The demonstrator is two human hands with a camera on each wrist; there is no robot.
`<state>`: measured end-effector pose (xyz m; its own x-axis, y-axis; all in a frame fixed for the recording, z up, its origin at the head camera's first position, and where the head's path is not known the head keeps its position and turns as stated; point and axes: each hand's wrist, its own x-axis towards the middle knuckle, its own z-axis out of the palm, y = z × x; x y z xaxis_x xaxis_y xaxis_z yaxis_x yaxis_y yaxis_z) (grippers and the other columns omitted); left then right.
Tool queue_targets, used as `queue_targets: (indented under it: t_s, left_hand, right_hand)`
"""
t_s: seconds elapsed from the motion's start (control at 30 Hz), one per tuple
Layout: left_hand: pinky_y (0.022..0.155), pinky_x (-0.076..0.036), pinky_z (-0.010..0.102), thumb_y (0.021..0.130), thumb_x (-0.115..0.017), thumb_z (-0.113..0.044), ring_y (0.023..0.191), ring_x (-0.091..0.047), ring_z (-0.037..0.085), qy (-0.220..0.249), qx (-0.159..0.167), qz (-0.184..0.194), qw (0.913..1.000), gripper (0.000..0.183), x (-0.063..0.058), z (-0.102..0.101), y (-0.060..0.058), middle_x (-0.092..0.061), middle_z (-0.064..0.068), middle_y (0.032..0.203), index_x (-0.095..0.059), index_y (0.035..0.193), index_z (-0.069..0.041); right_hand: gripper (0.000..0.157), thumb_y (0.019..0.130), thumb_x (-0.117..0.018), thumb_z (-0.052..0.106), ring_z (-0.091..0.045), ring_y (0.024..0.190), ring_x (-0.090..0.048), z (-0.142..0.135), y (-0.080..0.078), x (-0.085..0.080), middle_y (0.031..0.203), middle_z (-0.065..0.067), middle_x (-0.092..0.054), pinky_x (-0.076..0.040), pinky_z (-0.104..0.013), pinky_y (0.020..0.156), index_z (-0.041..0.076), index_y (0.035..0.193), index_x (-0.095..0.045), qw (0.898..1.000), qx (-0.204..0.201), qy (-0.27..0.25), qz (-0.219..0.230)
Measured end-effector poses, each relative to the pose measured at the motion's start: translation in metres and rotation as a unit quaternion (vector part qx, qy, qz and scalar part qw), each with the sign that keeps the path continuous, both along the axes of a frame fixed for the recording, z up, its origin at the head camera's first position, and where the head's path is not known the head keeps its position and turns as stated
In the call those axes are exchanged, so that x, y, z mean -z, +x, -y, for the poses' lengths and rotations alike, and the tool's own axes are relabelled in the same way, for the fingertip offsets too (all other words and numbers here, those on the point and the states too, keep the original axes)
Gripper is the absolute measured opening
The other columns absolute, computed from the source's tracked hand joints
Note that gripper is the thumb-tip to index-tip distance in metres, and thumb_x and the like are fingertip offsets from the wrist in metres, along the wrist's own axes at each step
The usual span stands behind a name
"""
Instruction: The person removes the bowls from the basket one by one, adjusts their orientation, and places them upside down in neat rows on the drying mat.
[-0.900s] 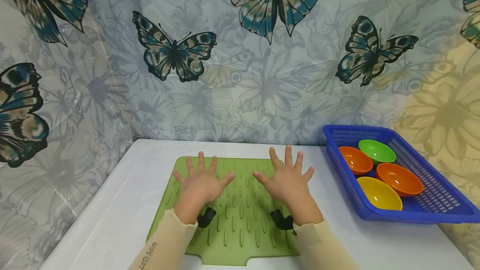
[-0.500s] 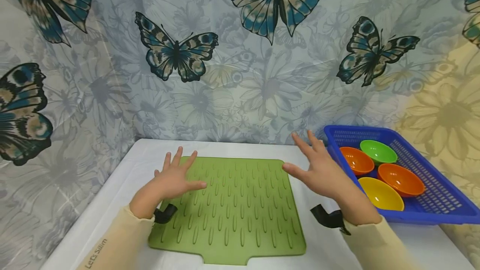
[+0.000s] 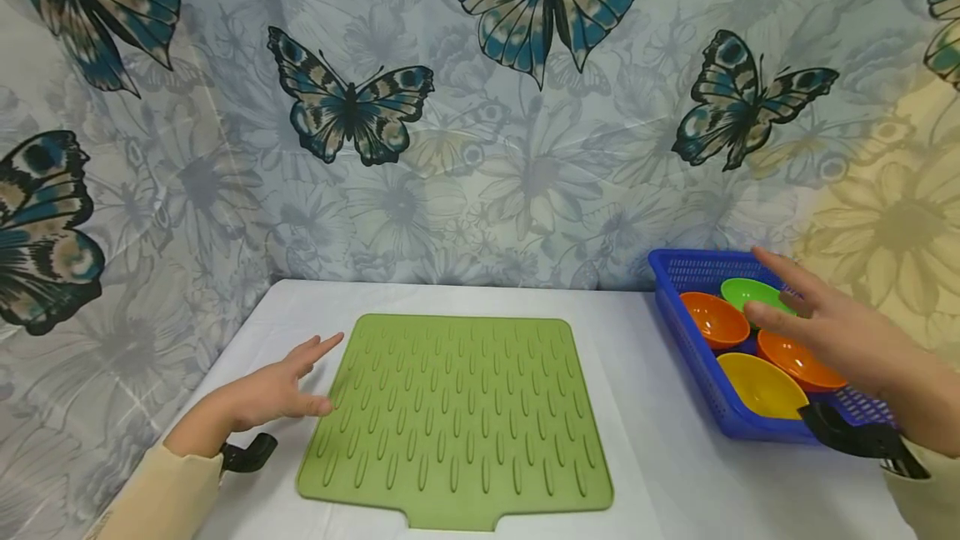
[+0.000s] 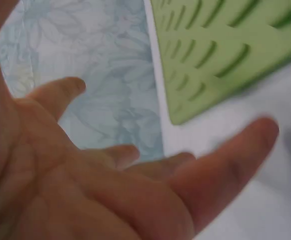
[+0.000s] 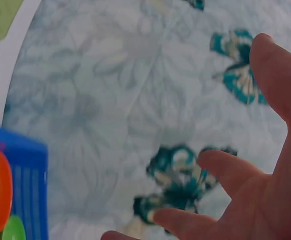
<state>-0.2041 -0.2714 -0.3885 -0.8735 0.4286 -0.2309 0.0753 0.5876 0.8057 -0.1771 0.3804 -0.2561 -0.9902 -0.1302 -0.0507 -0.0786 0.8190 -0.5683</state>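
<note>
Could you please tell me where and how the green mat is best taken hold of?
Probably by the tab at the middle of the near edge of the green mat, pinched top and bottom from the near side. The tab juts out, narrower than the mat, and nothing covers it; the mat lies flat on the white table.

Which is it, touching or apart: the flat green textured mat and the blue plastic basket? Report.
Apart: the head view shows a strip of white table surface separating the green mat from the blue basket.
</note>
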Motion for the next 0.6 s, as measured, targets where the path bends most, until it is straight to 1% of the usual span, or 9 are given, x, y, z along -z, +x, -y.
queue_targets:
  t_s: [0.1,0.17,0.23,0.27,0.33,0.4,0.53,0.6]
  left_hand:
    - [0.095,-0.046,0.057,0.088,-0.079,-0.026,0.143,-0.007,0.054,0.042,-0.006,0.048,0.9979,0.103,0.008,0.005,0.001,0.015,0.022,0.162,-0.007,0.163,-0.022]
    - [0.091,-0.051,0.052,0.089,-0.078,-0.023,0.142,-0.01,0.054,0.061,-0.018,0.072,0.9954,0.102,0.013,0.006,0.002,0.008,0.027,0.161,-0.008,0.163,-0.022]
    - [0.089,-0.053,0.051,0.09,-0.078,-0.022,0.141,-0.018,0.054,0.068,-0.029,0.083,0.9937,0.1,0.018,0.008,0.002,-0.002,0.033,0.159,-0.01,0.162,-0.021]
    - [0.088,-0.053,0.05,0.089,-0.078,-0.022,0.139,-0.023,0.053,0.071,-0.034,0.085,0.9933,0.099,0.02,0.008,0.002,-0.007,0.035,0.157,-0.011,0.162,-0.02]
    - [0.086,-0.054,0.049,0.09,-0.077,-0.019,0.136,-0.032,0.052,0.079,-0.035,0.084,0.9926,0.096,0.024,0.01,0.0,-0.012,0.037,0.156,-0.014,0.162,-0.016]
    - [0.085,-0.055,0.048,0.09,-0.077,-0.017,0.132,-0.039,0.048,0.09,-0.031,0.085,0.9918,0.093,0.028,0.013,-0.002,-0.014,0.036,0.156,-0.017,0.161,-0.012]
    - [0.084,-0.056,0.046,0.088,-0.077,-0.01,0.122,-0.051,0.038,0.122,-0.017,0.095,0.9878,0.092,0.034,0.015,-0.007,-0.016,0.034,0.157,-0.018,0.159,-0.004]
    - [0.083,-0.056,0.045,0.087,-0.077,-0.006,0.113,-0.057,0.035,0.138,-0.011,0.1,0.9853,0.092,0.037,0.015,-0.009,-0.017,0.035,0.155,-0.018,0.158,0.0]
  right_hand:
    - [0.083,0.104,-0.042,0.053,-0.071,0.129,-0.005,-0.03,0.002,0.003,0.155,-0.031,0.02,-0.02,-0.085,0.084,0.032,0.154,0.021,0.999,0.035,-0.001,0.033]
    - [0.082,0.105,-0.038,0.052,-0.073,0.127,-0.001,-0.048,0.003,0.008,0.152,-0.034,0.024,-0.024,-0.083,0.083,0.027,0.152,0.025,0.998,0.044,-0.014,0.045]
    - [0.08,0.107,-0.037,0.047,-0.073,0.126,0.003,-0.063,0.004,0.014,0.149,-0.035,0.03,-0.029,-0.081,0.082,0.025,0.152,0.026,0.997,0.043,-0.041,0.047]
    - [0.079,0.108,-0.036,0.043,-0.074,0.125,0.003,-0.069,0.004,0.017,0.148,-0.035,0.032,-0.031,-0.08,0.081,0.023,0.152,0.026,0.997,0.041,-0.056,0.047]
    - [0.079,0.109,-0.037,0.04,-0.075,0.124,0.001,-0.081,0.004,0.023,0.147,-0.038,0.031,-0.034,-0.078,0.081,0.018,0.153,0.024,0.995,0.044,-0.073,0.053]
    - [0.079,0.108,-0.039,0.039,-0.074,0.124,-0.007,-0.09,0.003,0.027,0.145,-0.044,0.025,-0.039,-0.075,0.082,0.011,0.154,0.019,0.993,0.049,-0.075,0.07]
    - [0.084,0.107,-0.046,0.039,-0.068,0.122,-0.033,-0.112,-0.005,0.041,0.146,-0.049,0.004,-0.05,-0.064,0.085,-0.006,0.152,0.009,0.99,0.047,-0.071,0.117]
    - [0.084,0.106,-0.049,0.037,-0.061,0.119,-0.044,-0.121,-0.01,0.048,0.147,-0.048,-0.003,-0.052,-0.06,0.085,-0.006,0.153,0.006,0.986,0.042,-0.078,0.139]
